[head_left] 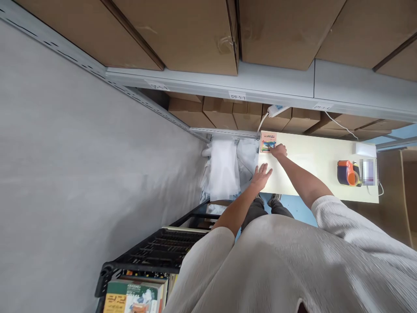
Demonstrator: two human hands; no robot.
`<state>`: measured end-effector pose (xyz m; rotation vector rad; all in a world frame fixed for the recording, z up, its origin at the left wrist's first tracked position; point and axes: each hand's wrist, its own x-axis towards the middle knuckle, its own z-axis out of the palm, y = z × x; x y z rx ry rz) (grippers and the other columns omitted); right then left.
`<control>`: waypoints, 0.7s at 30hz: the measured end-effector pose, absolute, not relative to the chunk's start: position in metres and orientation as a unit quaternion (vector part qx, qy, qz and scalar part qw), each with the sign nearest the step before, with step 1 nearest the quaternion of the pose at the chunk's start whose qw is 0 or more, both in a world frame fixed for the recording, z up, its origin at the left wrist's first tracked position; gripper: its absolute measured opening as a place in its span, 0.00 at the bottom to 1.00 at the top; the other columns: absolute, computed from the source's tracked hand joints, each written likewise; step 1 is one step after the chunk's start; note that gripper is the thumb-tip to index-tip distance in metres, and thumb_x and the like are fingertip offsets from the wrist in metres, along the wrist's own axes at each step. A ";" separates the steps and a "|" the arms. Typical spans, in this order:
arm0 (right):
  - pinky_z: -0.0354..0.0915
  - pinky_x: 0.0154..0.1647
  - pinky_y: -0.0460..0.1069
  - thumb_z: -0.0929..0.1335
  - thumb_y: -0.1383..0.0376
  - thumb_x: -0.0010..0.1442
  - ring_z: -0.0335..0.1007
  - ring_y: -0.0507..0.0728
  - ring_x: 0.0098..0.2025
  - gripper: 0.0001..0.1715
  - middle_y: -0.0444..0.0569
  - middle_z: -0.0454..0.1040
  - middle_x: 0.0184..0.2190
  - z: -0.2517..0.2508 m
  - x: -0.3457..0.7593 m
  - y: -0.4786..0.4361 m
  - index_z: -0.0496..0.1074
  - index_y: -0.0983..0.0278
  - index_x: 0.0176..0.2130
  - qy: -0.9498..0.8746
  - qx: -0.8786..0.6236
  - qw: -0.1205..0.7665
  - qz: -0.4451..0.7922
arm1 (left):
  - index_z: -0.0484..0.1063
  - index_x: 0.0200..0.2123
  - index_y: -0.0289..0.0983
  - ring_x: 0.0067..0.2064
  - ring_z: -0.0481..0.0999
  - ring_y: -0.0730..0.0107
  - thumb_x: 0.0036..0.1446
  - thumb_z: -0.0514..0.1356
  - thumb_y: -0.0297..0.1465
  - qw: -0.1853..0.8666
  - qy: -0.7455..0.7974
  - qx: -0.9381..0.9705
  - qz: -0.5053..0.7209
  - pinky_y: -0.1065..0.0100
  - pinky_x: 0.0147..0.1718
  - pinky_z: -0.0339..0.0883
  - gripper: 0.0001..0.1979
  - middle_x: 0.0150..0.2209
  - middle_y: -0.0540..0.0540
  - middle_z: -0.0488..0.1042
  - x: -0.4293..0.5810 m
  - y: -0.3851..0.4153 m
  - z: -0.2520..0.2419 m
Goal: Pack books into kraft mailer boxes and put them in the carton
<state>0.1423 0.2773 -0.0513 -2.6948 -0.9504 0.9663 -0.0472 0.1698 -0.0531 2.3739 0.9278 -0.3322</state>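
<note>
A small pink book [267, 138] with a coloured picture on its cover lies flat at the far left corner of the pale table [308, 167]. My right hand [279, 151] is curled at the book's lower right corner, with its fingertips on the cover's edge. Closer to me, my left hand [261, 177] rests at the table's left edge, fingers spread and holding nothing. Left of the table hang white translucent plastic bags [224, 167].
An orange and purple tape dispenser [348, 173] and a white box [365, 150] occupy the table's right end. Shelves of cardboard boxes [182, 34] rise behind, with a power strip [276, 110] below. Black crates [153, 248] with books [135, 298] stand lower left, beside a grey wall.
</note>
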 end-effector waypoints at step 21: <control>0.64 0.64 0.64 0.83 0.56 0.56 0.79 0.68 0.56 0.36 0.54 0.81 0.48 -0.060 0.143 0.296 0.67 0.58 0.54 -0.267 -0.895 0.080 0.349 | 0.61 0.80 0.48 0.86 0.46 0.48 0.64 0.60 0.19 0.287 0.354 0.881 -0.124 0.34 0.81 0.43 0.43 0.85 0.38 0.47 -0.048 0.165 -0.055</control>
